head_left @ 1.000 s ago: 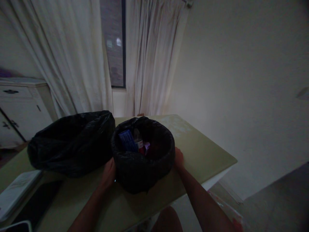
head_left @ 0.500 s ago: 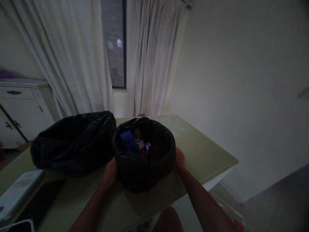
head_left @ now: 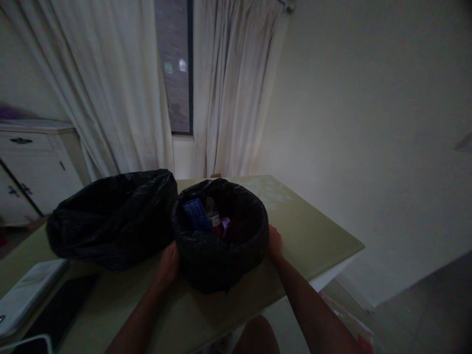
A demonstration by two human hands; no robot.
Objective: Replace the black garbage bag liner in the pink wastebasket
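Round bin lined with black plastic [head_left: 220, 246] near the green table's [head_left: 313, 236] right front edge, gripped between left hand [head_left: 168, 262] and right hand [head_left: 275, 242], fingers pressed to its sides

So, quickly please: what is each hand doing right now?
Left hand: pressed against the left side of the lined bin; grip cannot be told.
Right hand: against the bin's right side; grip cannot be told.

A dim room in a home.
I see white curtains [head_left: 110, 83] over a window [head_left: 177, 64], a white cabinet [head_left: 33, 167], and a table [head_left: 313, 236].
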